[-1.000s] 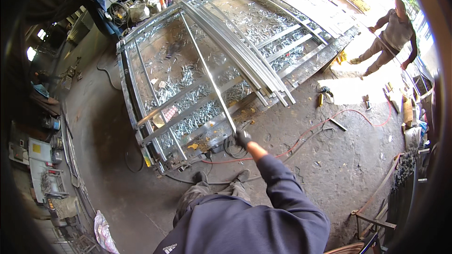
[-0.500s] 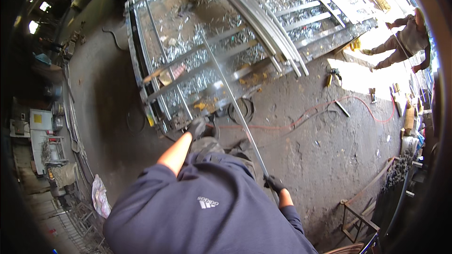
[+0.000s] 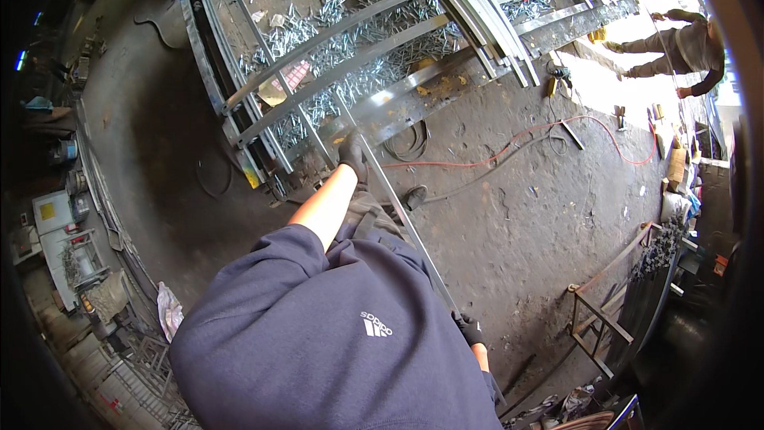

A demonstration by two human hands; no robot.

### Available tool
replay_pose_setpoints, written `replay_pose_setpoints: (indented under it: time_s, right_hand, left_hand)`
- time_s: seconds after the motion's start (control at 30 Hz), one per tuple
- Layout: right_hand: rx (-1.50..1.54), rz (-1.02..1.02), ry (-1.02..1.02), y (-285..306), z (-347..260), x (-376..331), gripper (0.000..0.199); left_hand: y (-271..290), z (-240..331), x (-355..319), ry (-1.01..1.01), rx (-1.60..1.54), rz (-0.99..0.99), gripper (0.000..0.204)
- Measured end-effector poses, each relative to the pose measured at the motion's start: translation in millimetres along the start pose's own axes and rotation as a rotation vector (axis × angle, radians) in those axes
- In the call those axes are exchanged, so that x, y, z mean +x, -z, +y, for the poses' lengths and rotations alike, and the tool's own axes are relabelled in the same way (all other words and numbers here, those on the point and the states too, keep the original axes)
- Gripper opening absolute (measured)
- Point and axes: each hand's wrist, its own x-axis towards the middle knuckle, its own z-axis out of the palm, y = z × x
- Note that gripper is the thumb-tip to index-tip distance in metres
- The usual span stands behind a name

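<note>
Both hands gloved in black and wrapped around one long metal strip (image 3: 398, 207). My left hand (image 3: 352, 155) grips it far forward, arm stretched out; my right hand (image 3: 468, 326) grips the near end down by my hip. Hands well apart, each closed on the strip. The strip runs from the right hand up past the left hand onto the big steel frame (image 3: 334, 40) lying on the concrete floor (image 3: 517, 215). Its far end rests among the crossbars; exact end hard to tell.

Risks, as I judge them: the strip is long and thin, so it could whip or sag between grips and snag a crossbar. The red cable (image 3: 573, 123) and black hose coil (image 3: 410, 139) lie just past the frame edge, so tripping is possible. Loose metal offcuts (image 3: 358, 12) litter the frame's interior; footing there looks bad.

Counts: one strip in hand, one frame, one bundle of curved rails (image 3: 469, 0) on top, one red cable, one other person (image 3: 684, 48) well apart at upper right, one small rack (image 3: 601, 318) lower right.
</note>
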Motion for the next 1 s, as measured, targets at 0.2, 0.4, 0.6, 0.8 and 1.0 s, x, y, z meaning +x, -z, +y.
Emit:
replay_pose_setpoints:
  time_s: [0.2,0.4,0.6,0.8,1.0]
  right_hand:
    - [0.106,0.041,0.11,-23.8,-28.7,-35.6,0.039]
    - [0.061,0.093,0.254,-17.8,-7.7,-26.2,0.041]
    - [0.026,0.104,0.341,-5.4,14.9,28.0,0.045]
    - [-0.062,-0.132,0.368,-28.1,-11.3,138.3,0.022]
    - [0.21,-0.235,0.251,-37.1,0.8,152.5,0.021]
  left_hand:
    - [28.2,8.9,37.7,-0.12,0.079,-0.262,0.028]
    - [33.3,-7.9,47.6,-0.023,-0.034,-0.217,0.016]
    - [38.1,-42.7,-25.1,-0.186,-0.009,-0.457,0.024]
    - [91.2,-30.4,-93.0,0.059,0.279,-0.34,0.031]
    - [190.0,30.9,-107.2,0.024,0.863,-0.132,0.018]
